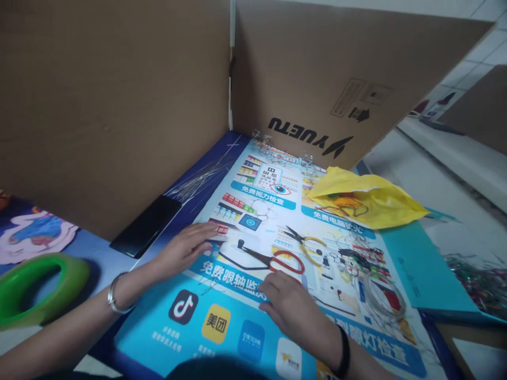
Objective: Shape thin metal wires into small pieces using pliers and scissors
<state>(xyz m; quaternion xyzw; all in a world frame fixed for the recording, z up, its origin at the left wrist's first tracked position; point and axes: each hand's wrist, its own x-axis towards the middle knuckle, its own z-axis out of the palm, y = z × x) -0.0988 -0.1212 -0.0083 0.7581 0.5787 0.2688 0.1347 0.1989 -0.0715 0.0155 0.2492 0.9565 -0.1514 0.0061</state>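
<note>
My left hand [194, 244] is over the printed poster sheet [158, 338], its fingers stretched forward and slightly blurred. I see nothing held in it. Right of it, my right hand [289, 303] rests low over the sheet with its fingers curled in; whatever they hold, if anything, is hidden or too fine to make out. Just beyond its knuckles lie red-handled scissors [273, 259]. Farther on is a yellow-handled cutting tool [307, 244]. Faint thin wire pieces [216, 279] show on the sheet between the hands.
Tall cardboard panels [119, 105] stand at the left and back. A black phone [146, 224] lies beside a bundle of thin wires [204, 179]. At left is a green tape roll [43, 287]; at right, a yellow bag [368, 198], a clear roll [384, 295] and tangled wire clippings [479, 279].
</note>
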